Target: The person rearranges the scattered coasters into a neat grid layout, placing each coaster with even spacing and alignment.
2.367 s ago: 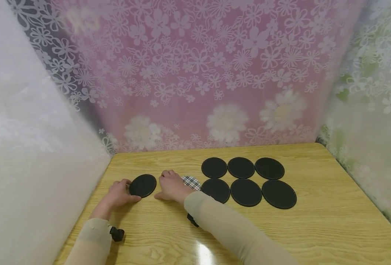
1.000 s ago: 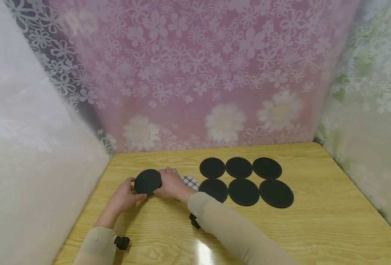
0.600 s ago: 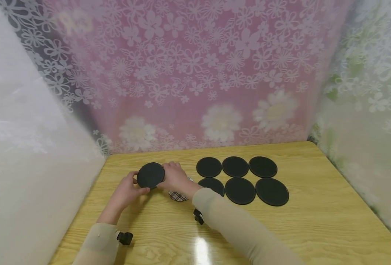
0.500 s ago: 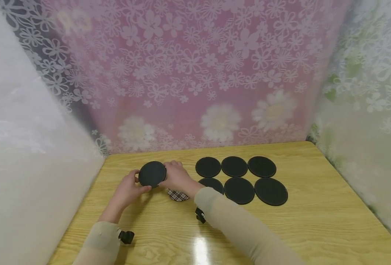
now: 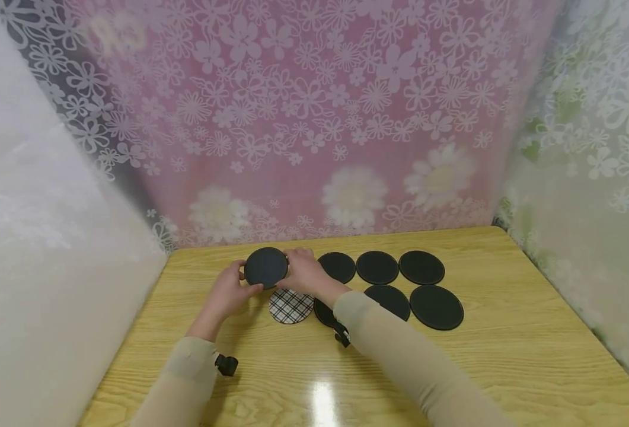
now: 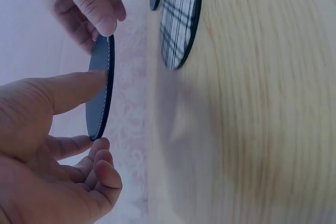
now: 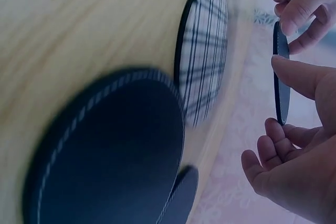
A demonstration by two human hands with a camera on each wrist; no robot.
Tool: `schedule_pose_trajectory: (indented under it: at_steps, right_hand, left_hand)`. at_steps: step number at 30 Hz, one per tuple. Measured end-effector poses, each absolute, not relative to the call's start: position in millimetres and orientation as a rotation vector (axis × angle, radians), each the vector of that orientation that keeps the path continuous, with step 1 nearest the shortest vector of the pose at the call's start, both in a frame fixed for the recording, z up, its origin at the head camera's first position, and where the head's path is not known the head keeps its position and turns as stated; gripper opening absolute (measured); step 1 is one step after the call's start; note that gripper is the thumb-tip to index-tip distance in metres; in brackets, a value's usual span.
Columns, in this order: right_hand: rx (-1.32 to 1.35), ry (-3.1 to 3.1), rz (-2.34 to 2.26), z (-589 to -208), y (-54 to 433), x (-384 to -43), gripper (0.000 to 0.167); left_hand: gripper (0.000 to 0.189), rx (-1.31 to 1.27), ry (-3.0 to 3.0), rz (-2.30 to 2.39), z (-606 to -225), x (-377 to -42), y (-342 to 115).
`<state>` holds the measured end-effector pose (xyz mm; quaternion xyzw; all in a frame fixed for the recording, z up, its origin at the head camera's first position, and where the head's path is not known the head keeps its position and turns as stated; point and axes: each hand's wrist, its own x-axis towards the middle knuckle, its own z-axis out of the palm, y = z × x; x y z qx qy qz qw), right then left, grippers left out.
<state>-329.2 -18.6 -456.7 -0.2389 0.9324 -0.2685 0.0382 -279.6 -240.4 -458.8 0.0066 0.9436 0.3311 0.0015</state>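
A round black coaster (image 5: pixel 266 268) with pale edge stitching is held above the table, its black face toward the head camera. My left hand (image 5: pixel 227 290) pinches its left edge, thumb on the black face, which the left wrist view shows too. On the opposite edge, my right hand (image 5: pixel 307 271) pinches the same coaster between thumb and fingers. Just below it on the table lies a coaster with a black-and-white plaid face (image 5: pixel 291 306) up. That plaid coaster touches or nearly touches a black coaster (image 7: pixel 115 145) in the right wrist view.
To the right, several black coasters (image 5: pixel 377 268) lie in two rows on the wooden table (image 5: pixel 271 379), edges nearly touching. My right forearm covers part of the front row. A pink floral curtain (image 5: pixel 293 118) hangs behind, with pale sheets on both sides.
The coaster, first lying at the left with the left hand at it, has been lifted and carried right and back by both hands. The plaid coaster is now more fully uncovered.
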Motion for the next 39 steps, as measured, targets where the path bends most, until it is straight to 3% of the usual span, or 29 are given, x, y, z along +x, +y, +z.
schedule_pose_trajectory:
  at_steps: [17, 26, 39]
  right_hand:
    - [-0.706, 2.878, -0.733, -464.8, 19.2, -370.1, 0.08]
    - [-0.674, 2.887, -0.714, -471.9, 23.6, -376.8, 0.069]
    - [-0.618, 2.845, -0.692, -489.0, 30.9, -385.2, 0.067]
  left_hand:
    - [0.079, 0.007, 2.894, 1.166, -472.2, -318.7, -196.6]
    - [0.075, 0.005, 2.959, 0.988, -481.5, -330.9, -184.5]
    - [0.072, 0.006, 3.004, 0.948, -497.1, -335.1, -177.1]
